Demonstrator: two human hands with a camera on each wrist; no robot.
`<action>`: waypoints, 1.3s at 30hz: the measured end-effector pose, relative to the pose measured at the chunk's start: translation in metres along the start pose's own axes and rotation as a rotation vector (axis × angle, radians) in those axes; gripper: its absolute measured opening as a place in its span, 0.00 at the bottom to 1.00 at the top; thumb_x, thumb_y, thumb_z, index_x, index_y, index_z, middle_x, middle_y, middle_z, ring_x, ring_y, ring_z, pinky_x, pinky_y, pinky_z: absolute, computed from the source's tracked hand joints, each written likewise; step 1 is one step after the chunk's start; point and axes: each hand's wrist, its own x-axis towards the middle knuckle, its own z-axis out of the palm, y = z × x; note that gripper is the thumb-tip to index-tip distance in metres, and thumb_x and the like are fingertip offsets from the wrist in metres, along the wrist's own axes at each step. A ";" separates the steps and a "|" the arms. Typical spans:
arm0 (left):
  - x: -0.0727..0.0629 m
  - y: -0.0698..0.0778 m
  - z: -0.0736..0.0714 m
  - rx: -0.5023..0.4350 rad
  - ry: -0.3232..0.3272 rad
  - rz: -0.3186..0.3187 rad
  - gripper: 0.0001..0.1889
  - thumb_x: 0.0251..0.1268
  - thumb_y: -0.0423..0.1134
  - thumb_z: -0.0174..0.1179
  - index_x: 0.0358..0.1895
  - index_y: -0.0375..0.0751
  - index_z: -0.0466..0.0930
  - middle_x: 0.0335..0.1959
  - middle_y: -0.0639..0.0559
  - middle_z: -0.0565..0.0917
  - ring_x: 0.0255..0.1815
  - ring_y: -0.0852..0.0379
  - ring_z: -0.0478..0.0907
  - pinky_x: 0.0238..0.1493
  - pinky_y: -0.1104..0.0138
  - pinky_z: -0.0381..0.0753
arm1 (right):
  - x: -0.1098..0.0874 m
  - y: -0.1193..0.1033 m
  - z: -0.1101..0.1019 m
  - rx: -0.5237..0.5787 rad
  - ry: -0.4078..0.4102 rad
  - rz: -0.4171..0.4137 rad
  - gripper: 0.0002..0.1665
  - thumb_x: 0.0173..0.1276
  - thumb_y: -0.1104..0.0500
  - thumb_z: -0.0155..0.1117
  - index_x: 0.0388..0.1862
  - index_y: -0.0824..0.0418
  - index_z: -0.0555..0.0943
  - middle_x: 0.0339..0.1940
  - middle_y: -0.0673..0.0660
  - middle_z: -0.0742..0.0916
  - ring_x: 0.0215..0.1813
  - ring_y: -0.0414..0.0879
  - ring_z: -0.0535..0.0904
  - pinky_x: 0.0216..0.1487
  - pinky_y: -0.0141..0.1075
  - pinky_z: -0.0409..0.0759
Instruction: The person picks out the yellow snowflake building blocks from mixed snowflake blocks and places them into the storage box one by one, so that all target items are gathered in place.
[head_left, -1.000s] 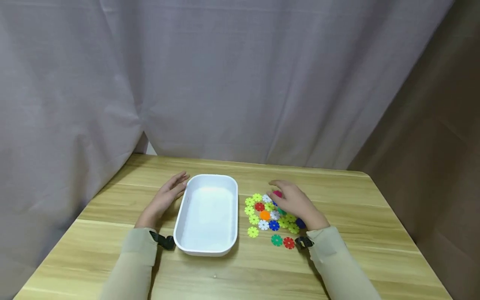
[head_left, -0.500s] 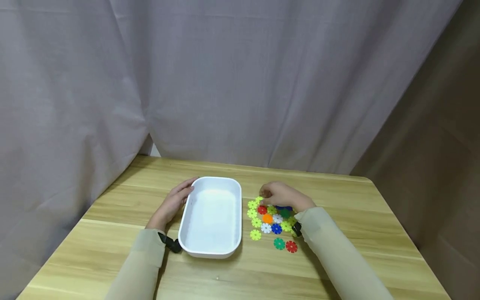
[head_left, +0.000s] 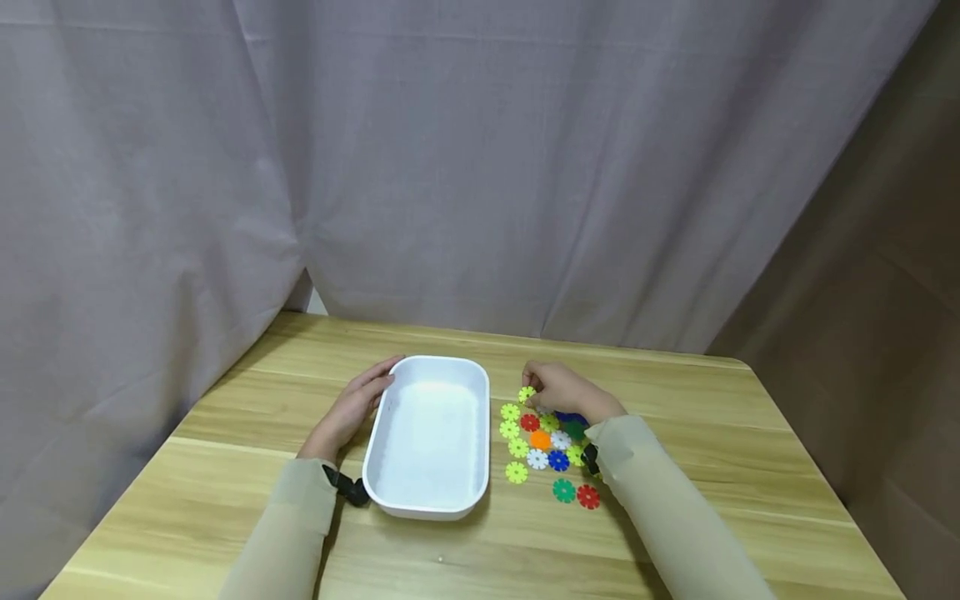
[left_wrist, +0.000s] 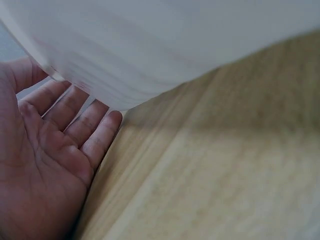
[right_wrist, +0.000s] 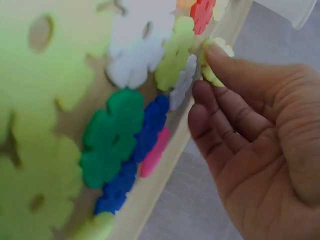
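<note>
A white tray with rounded corners stands on the wooden table. My left hand holds its left side. In the left wrist view, the thumb goes over the rim and the fingers lie against the outer wall. Between thumb and fingertips, my right hand pinches a yellow-green snowflake disc, above the far edge of the scattered discs. The right wrist view shows this disc tilted on edge. Beneath the right hand and wrist lie several snowflake discs, partly hidden, including a green one and a pink one.
Right of the tray, loose snowflake discs lie in a patch, among them an orange one and a red one. A green disc and a red disc lie nearer the front. A grey curtain hangs behind the table.
My right hand has moved left from over the far discs and now lifts a yellow-green snowflake disc. The left hand's thumb has come over the tray's rim. The whole view has shifted slightly.
</note>
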 end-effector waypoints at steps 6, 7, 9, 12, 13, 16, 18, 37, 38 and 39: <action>0.001 0.001 0.001 0.007 -0.006 0.003 0.26 0.80 0.44 0.49 0.76 0.43 0.64 0.76 0.46 0.66 0.72 0.46 0.67 0.63 0.68 0.73 | 0.001 0.007 0.002 0.097 0.089 -0.050 0.08 0.66 0.66 0.69 0.41 0.60 0.80 0.32 0.52 0.83 0.34 0.44 0.76 0.37 0.37 0.79; 0.001 0.001 0.001 0.008 -0.009 0.004 0.26 0.79 0.44 0.49 0.77 0.44 0.64 0.76 0.47 0.66 0.72 0.46 0.66 0.63 0.69 0.73 | 0.001 0.007 0.001 0.119 0.098 -0.048 0.07 0.66 0.66 0.68 0.42 0.60 0.81 0.33 0.51 0.83 0.35 0.44 0.77 0.37 0.37 0.79; 0.002 0.001 0.001 0.009 -0.016 0.006 0.26 0.80 0.44 0.49 0.77 0.44 0.64 0.76 0.47 0.65 0.73 0.46 0.66 0.63 0.69 0.73 | 0.002 0.005 0.000 0.157 0.116 -0.046 0.07 0.67 0.64 0.68 0.43 0.59 0.82 0.34 0.51 0.84 0.36 0.44 0.78 0.38 0.37 0.80; 0.003 0.000 0.000 0.007 -0.021 0.005 0.26 0.80 0.45 0.49 0.77 0.44 0.64 0.77 0.47 0.64 0.73 0.47 0.65 0.64 0.69 0.73 | 0.002 -0.001 -0.002 0.211 0.136 -0.042 0.07 0.68 0.63 0.66 0.44 0.59 0.83 0.36 0.52 0.85 0.37 0.46 0.79 0.38 0.38 0.81; 0.003 0.000 0.000 0.007 -0.021 0.003 0.26 0.80 0.45 0.49 0.77 0.45 0.64 0.77 0.48 0.64 0.73 0.47 0.65 0.64 0.69 0.72 | 0.003 -0.003 -0.003 0.222 0.140 -0.038 0.07 0.69 0.63 0.66 0.45 0.59 0.83 0.36 0.52 0.85 0.38 0.46 0.79 0.39 0.38 0.81; 0.003 -0.001 -0.001 0.013 -0.021 -0.002 0.27 0.80 0.46 0.49 0.77 0.46 0.64 0.77 0.49 0.64 0.74 0.49 0.64 0.66 0.68 0.70 | 0.004 -0.012 -0.005 0.239 0.153 -0.038 0.07 0.69 0.62 0.67 0.45 0.58 0.85 0.37 0.51 0.86 0.39 0.46 0.79 0.41 0.37 0.82; 0.003 -0.001 -0.001 0.017 -0.020 -0.003 0.27 0.80 0.46 0.49 0.77 0.46 0.64 0.77 0.50 0.64 0.74 0.49 0.64 0.67 0.67 0.69 | 0.005 -0.018 -0.007 0.242 0.157 -0.036 0.08 0.69 0.61 0.67 0.46 0.58 0.85 0.38 0.51 0.86 0.40 0.46 0.80 0.43 0.37 0.82; 0.003 -0.001 -0.001 0.008 -0.021 0.019 0.27 0.80 0.44 0.48 0.77 0.41 0.62 0.77 0.45 0.63 0.74 0.47 0.64 0.67 0.68 0.70 | 0.043 -0.092 -0.022 0.405 0.148 -0.100 0.09 0.68 0.63 0.67 0.46 0.64 0.84 0.36 0.57 0.87 0.40 0.60 0.85 0.43 0.47 0.86; 0.002 -0.001 -0.002 0.009 -0.020 0.020 0.27 0.80 0.44 0.48 0.77 0.41 0.62 0.77 0.45 0.63 0.74 0.47 0.65 0.65 0.69 0.71 | 0.047 -0.097 -0.020 0.418 0.138 -0.103 0.09 0.68 0.63 0.68 0.46 0.65 0.84 0.35 0.57 0.87 0.39 0.59 0.86 0.43 0.47 0.86; 0.002 -0.002 -0.002 0.011 -0.016 0.020 0.27 0.80 0.44 0.48 0.77 0.41 0.62 0.77 0.45 0.64 0.73 0.48 0.65 0.65 0.69 0.71 | 0.051 -0.102 -0.018 0.438 0.121 -0.101 0.10 0.68 0.63 0.68 0.46 0.65 0.84 0.35 0.57 0.88 0.39 0.58 0.86 0.44 0.47 0.86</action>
